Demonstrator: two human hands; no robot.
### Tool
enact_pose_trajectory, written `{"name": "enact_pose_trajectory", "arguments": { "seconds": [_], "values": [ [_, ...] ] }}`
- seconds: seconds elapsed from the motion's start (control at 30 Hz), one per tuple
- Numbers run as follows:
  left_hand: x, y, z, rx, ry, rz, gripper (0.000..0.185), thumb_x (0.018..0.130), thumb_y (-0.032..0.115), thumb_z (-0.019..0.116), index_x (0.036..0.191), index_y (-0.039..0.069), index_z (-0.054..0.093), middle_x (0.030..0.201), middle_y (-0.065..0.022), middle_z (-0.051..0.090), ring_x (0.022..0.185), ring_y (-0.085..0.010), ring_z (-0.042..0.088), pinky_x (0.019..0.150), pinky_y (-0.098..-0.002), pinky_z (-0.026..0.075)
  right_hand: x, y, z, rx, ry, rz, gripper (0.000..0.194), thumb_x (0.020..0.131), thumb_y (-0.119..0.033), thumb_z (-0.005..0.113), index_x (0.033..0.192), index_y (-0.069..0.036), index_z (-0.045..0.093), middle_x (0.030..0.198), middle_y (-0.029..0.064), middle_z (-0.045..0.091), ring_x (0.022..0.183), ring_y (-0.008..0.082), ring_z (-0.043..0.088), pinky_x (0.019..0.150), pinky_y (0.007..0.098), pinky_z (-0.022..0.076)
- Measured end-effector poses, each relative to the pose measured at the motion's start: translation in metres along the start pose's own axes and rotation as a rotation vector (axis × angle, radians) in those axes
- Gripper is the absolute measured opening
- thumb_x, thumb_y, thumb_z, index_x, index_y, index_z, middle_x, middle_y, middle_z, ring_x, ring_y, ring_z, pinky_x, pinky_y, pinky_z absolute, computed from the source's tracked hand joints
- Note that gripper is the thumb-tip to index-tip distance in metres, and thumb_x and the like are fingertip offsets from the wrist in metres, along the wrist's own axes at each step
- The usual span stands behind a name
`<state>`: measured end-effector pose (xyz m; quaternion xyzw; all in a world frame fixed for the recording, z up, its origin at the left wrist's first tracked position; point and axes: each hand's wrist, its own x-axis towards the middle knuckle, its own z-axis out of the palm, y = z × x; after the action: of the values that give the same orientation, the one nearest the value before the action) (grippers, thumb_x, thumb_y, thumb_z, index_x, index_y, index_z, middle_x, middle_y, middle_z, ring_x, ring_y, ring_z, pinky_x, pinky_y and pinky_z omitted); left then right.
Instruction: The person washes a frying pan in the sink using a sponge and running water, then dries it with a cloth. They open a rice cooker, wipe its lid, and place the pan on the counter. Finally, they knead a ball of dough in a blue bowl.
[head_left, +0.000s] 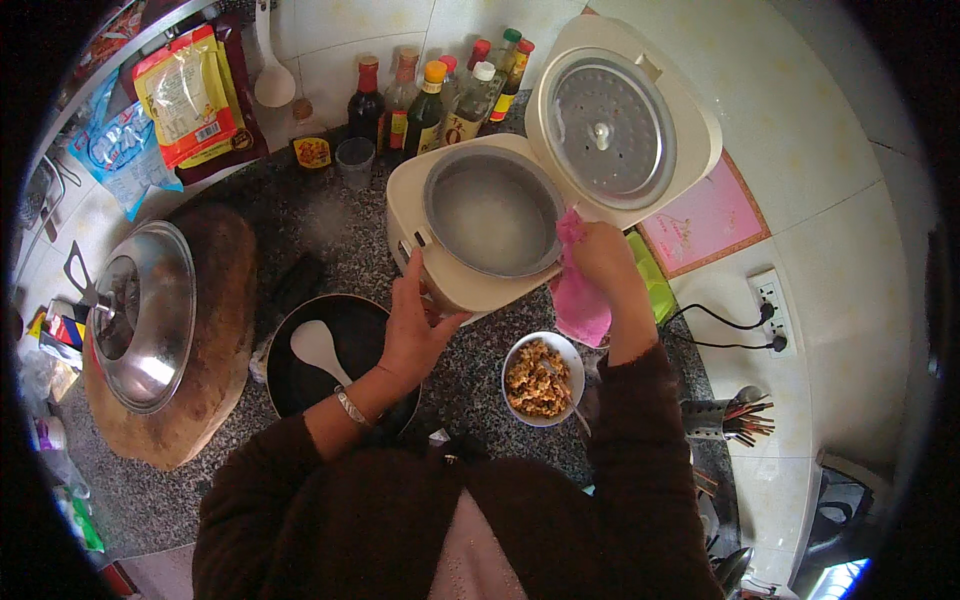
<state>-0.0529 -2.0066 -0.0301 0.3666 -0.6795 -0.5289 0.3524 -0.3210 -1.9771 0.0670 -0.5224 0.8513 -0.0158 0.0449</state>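
Note:
A cream rice cooker (480, 295) stands with its lid (611, 127) raised; cloudy pale liquid shows in its grey inner pot (491, 214). My left hand (420, 330) rests with spread fingers against the cooker's front side. A pink cloth (581, 304) is gripped in my right hand (604, 255) at the right rim of the pot. Below the cooker sits a white bowl (577, 367) of fried rice or a similar chopped food, a metal spoon in it. Left of it is a black pan (289, 322) with a white rice paddle (319, 349) lying in it, partly behind my left forearm.
Sauce bottles (424, 109) crowd behind the cooker, near a small clear cup (355, 159). A metal pan lid (169, 322) lies on a wooden board (217, 375) at left. Two black plugs and cords (716, 315) reach the wall socket at right, above a utensil holder (705, 418).

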Motion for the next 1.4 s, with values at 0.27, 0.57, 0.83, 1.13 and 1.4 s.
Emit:
{"name": "enact_pose_trajectory", "arguments": {
  "seconds": [0.27,0.57,0.83,1.13,1.4],
  "values": [
    [-0.002,-0.01,0.004,0.012,0.059,0.084,0.099,0.072,0.004,0.078,0.147,0.009,0.014,0.109,-0.0127,0.042,0.084,-0.0205,0.056,0.068,-0.0295,0.052,-0.036,-0.019,-0.004,0.073,0.015,-0.018,0.024,0.075,-0.026,0.059,0.084,-0.005,0.069,0.087,0.02,0.066,0.085,0.0397,0.063,0.076,0.0488,0.0499],
    [-0.003,-0.002,0.004,0.011,0.022,0.067,0.101,0.071,0.005,0.078,0.147,0.008,0.012,0.113,-0.0153,0.043,0.092,-0.0256,0.056,0.077,-0.0343,0.051,-0.067,-0.049,0.01,0.071,-0.011,-0.158,0.021,0.071,-0.025,0.063,0.077,-0.006,0.069,0.08,0.0169,0.066,0.078,0.0366,0.065,0.071,0.0467,0.0516],
    [-0.002,-0.009,0.005,0.048,0.048,0.119,0.097,0.072,0.001,0.073,0.148,0.007,0.012,0.113,-0.0171,0.044,0.096,-0.0291,0.054,0.075,-0.0349,0.05,-0.083,-0.115,0.006,0.127,-0.081,-0.258,0.021,0.074,-0.027,0.062,0.082,-0.008,0.068,0.079,0.0158,0.066,0.077,0.0353,0.065,0.068,0.0467,0.0513],
    [-0.006,-0.017,-0.004,-0.019,0.033,0.18,0.088,0.08,0.0,0.064,0.149,0.009,0.01,0.113,-0.0164,0.045,0.089,-0.0243,0.058,0.074,-0.0325,0.051,-0.063,-0.112,0.002,0.705,-0.09,-0.397,0.021,0.079,-0.023,0.06,0.091,-0.007,0.066,0.089,0.0167,0.064,0.077,0.0351,0.062,0.068,0.0411,0.0504],
    [-0.02,0.039,-0.018,-0.638,-0.243,0.054,0.082,0.088,0.014,0.062,0.149,0.009,0.007,0.126,-0.0156,0.041,0.11,-0.0228,0.053,0.092,-0.0349,0.045,-0.055,-0.084,-0.044,1.454,-0.205,0.023,0.03,0.09,-0.023,0.057,0.11,-0.001,0.063,0.091,0.0054,0.065,0.079,0.0162,0.062,0.072,0.0316,0.051]
  ]
}}
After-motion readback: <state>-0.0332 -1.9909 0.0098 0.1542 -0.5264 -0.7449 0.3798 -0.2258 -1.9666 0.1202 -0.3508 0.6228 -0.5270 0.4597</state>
